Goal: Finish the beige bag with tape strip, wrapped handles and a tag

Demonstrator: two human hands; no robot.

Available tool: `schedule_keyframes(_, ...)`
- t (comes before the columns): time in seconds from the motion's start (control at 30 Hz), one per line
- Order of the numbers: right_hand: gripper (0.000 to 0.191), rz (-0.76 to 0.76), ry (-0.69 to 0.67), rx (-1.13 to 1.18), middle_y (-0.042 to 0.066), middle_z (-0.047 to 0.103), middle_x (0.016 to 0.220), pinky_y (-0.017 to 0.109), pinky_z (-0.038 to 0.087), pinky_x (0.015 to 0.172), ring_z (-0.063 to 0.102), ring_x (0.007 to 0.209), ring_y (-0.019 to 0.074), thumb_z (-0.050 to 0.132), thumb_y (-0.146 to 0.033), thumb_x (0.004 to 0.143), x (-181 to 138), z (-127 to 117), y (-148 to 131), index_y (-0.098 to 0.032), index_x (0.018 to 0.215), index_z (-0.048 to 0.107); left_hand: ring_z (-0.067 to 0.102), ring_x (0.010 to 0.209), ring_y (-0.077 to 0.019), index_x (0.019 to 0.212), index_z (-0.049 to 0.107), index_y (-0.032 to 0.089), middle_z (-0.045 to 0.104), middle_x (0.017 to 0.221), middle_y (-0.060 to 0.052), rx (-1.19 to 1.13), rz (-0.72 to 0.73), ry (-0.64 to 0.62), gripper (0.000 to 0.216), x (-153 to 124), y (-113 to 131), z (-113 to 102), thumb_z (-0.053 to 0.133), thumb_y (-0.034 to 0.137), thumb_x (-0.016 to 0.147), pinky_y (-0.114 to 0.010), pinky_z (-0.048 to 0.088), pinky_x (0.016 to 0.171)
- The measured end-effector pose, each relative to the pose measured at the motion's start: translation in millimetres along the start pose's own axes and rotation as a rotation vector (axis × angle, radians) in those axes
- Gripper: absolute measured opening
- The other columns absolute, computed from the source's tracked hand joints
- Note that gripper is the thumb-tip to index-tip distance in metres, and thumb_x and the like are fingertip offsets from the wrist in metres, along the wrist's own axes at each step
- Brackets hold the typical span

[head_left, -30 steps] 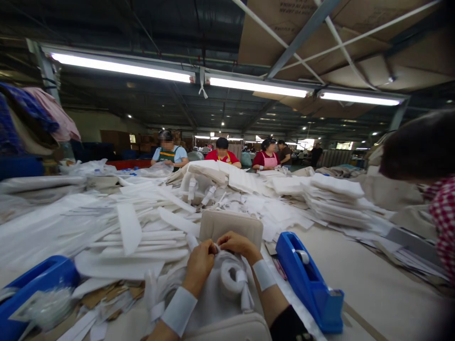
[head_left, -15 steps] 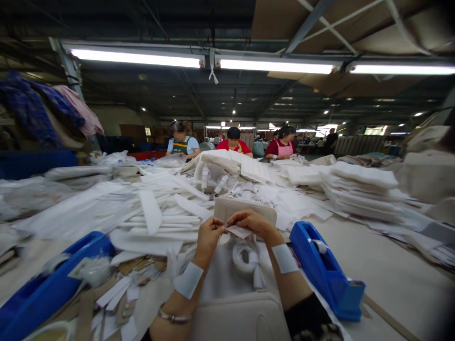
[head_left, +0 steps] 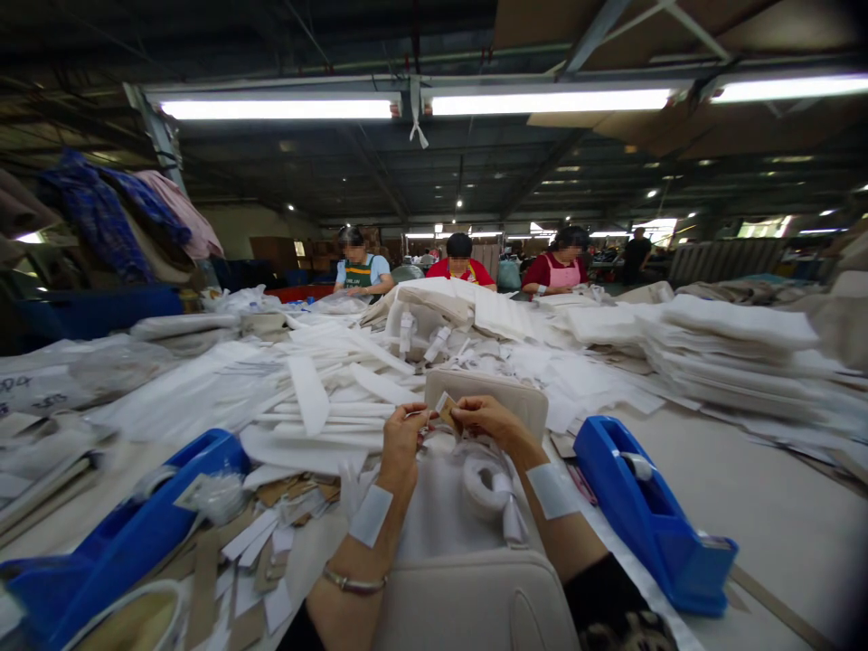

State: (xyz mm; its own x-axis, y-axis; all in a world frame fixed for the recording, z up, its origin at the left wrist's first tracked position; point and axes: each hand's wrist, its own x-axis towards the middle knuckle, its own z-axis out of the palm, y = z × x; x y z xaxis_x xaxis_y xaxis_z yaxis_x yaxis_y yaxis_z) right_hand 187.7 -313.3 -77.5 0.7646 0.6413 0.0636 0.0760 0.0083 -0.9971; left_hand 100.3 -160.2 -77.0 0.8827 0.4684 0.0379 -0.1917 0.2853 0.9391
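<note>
Both hands up at centre, working 1 small tan-and-white paper tab [head_left: 446, 409]: left hand [head_left: 401, 440] and right hand [head_left: 489, 422] each have fingers pinched on it from opposite sides, held just above the cream padded rectangular piece [head_left: 488, 403] at the far side of the work spot. Whether the tab is being peeled or stuck, can't tell. Progress, as a judgement: mid-step, tab not yet on anything; white tape roll [head_left: 489, 481] with a loose end lies on the white fabric sheet [head_left: 434, 506] right below the hands, a second cream padded piece [head_left: 467, 601] sits nearest the camera, no visible tab or tape on it. White wrist patches on both forearms, thin bracelet [head_left: 353, 580] on the left. 2 blue plastic tape dispensers: 1 just right of the hands [head_left: 651, 515], 1 at near left [head_left: 128, 542]. Tabletop [head_left: 746, 506] is pale and long, right part bare, left part buried in white fabric strips [head_left: 318, 398] and cardboard scraps [head_left: 271, 542]; stacked white fabric pieces [head_left: 719, 348] far right. Room: factory hall, fluorescent tubes overhead, 3 people [head_left: 459, 262] working at the far end of the tabletop, clothes hanging at left.
</note>
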Motion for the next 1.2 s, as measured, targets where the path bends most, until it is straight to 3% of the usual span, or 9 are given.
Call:
schedule_keyframes(0.13, 0.041, -0.041, 0.034, -0.081, -0.004, 0.052, 0.052, 0.022, 0.026, 0.047, 0.040, 0.049, 0.0073, 0.079, -0.051, 0.059, 3.5, 4.1, -0.3, -0.014, 0.064, 0.062, 0.059, 0.053, -0.0097, 0.093, 0.056, 0.012, 0.068, 0.069, -0.004, -0.036, -0.035, 0.052, 0.034, 1.9, -0.2, -0.2, 0.066, 0.020, 0.061, -0.015, 0.030, 0.043)
schedule_keyframes(0.47, 0.031, -0.094, 0.016, -0.249, -0.001, 0.057, 0.056, 0.023, 0.035, 0.052, 0.047, 0.053, 0.0109, 0.074, -0.043, 0.062, 8.9, 9.2, 2.8, -0.013, 0.065, 0.065, 0.068, 0.060, -0.0163, 0.119, 0.050, 0.014, 0.070, 0.082, -0.008, 0.003, -0.044, 0.095, 0.047, -5.5, 5.2, 1.7, 0.061, 0.013, 0.073, -0.018, 0.040, 0.045)
schedule_keyframes(0.53, 0.029, -0.119, 0.016, -0.311, -0.001, 0.056, 0.055, 0.023, 0.034, 0.051, 0.046, 0.053, 0.0106, 0.074, -0.041, 0.063, 8.7, 11.0, 0.2, -0.013, 0.066, 0.067, 0.067, 0.059, -0.0162, 0.121, 0.052, 0.016, 0.071, 0.083, -0.006, 0.104, 0.043, 0.077, 0.046, -5.8, 5.2, 3.0, 0.060, 0.016, 0.076, -0.020, 0.041, 0.046)
schedule_keyframes(0.73, 0.006, -0.204, 0.051, -0.452, -0.002, 0.057, 0.055, 0.023, 0.033, 0.054, 0.048, 0.059, 0.0121, 0.068, -0.020, 0.065, 5.7, 13.0, -11.3, -0.014, 0.064, 0.071, 0.067, 0.081, -0.0211, 0.104, 0.070, 0.026, 0.073, 0.088, -0.004, 0.649, 0.591, -0.111, 0.027, -14.8, 7.5, 10.0, 0.055, 0.020, 0.082, -0.028, 0.048, 0.073)
schedule_keyframes(0.83, 0.004, -0.203, 0.077, -0.441, -0.001, 0.058, 0.055, 0.023, 0.035, 0.054, 0.050, 0.059, 0.0128, 0.065, -0.016, 0.064, 6.1, 11.0, -11.5, -0.015, 0.062, 0.069, 0.065, 0.086, -0.0205, 0.095, 0.072, 0.025, 0.072, 0.092, -0.004, 0.681, 0.681, -0.255, 0.027, -21.6, 11.7, 13.2, 0.049, 0.016, 0.084, -0.028, 0.047, 0.080)
schedule_keyframes(0.9, 0.005, -0.188, 0.079, -0.404, -0.001, 0.059, 0.056, 0.023, 0.036, 0.053, 0.050, 0.056, 0.0124, 0.065, -0.015, 0.061, 7.7, 8.8, -9.5, -0.015, 0.064, 0.069, 0.063, 0.090, -0.0204, 0.100, 0.070, 0.023, 0.069, 0.098, -0.005, 0.666, 0.720, -0.207, 0.029, -21.5, 13.9, 12.8, 0.048, 0.014, 0.083, -0.029, 0.046, 0.083)
schedule_keyframes(1.03, 0.009, -0.148, 0.009, -0.289, -0.001, 0.061, 0.059, 0.023, 0.041, 0.052, 0.052, 0.052, 0.0119, 0.062, -0.018, 0.061, 8.9, 2.4, -5.9, -0.015, 0.070, 0.064, 0.057, 0.087, -0.0201, 0.101, 0.066, 0.019, 0.061, 0.100, -0.006, 0.645, 0.594, 0.047, 0.029, -7.8, 11.1, 3.6, 0.062, 0.016, 0.072, -0.030, 0.045, 0.078)
schedule_keyframes(1.13, 0.013, -0.143, -0.053, -0.237, -0.001, 0.062, 0.063, 0.023, 0.043, 0.055, 0.054, 0.055, 0.0119, 0.064, -0.020, 0.061, 4.3, -3.0, -7.9, -0.016, 0.073, 0.062, 0.051, 0.062, -0.0151, 0.071, 0.062, 0.018, 0.057, 0.067, 0.001, 0.642, 0.439, -0.061, 0.007, 2.1, 5.2, -3.4, 0.064, 0.016, 0.065, -0.024, 0.041, 0.059)
schedule_keyframes(1.2, 0.020, -0.153, -0.096, -0.235, -0.001, 0.064, 0.068, 0.024, 0.045, 0.058, 0.056, 0.062, 0.0131, 0.071, -0.021, 0.059, 0.3, -4.7, -11.2, -0.016, 0.077, 0.064, 0.048, 0.055, -0.0130, 0.064, 0.058, 0.018, 0.052, 0.057, 0.004, 0.631, 0.417, -0.149, 0.003, 2.7, 3.3, -4.0, 0.060, 0.016, 0.066, -0.022, 0.037, 0.054)
